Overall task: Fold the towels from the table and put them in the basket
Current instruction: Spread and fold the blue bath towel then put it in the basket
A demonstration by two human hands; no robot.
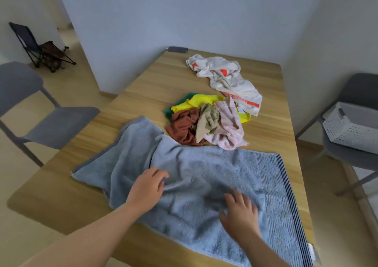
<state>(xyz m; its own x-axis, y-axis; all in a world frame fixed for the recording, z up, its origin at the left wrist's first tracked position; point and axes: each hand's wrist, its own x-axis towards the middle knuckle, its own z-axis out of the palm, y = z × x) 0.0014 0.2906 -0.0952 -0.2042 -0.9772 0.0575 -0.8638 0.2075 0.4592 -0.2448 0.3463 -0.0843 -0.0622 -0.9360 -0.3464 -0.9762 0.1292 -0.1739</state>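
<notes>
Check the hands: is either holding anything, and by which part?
Nothing is lifted. Right hand lies flat on the blue towel, fingers spread. Left hand curls at a fold near its middle; a pinch cannot be told.

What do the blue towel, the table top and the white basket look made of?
Blue towel: looks like terry cloth, with a fuzzy matte pile and a ribbed, dark-striped band at one end.
Table top: wood or wood-look laminate, with streaky grain and a smooth surface.
White basket: probably moulded plastic, with a regular grid of small holes in its wall.

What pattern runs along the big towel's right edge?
Dark navy stripes on the large grey-blue terry towel, head view.
</notes>
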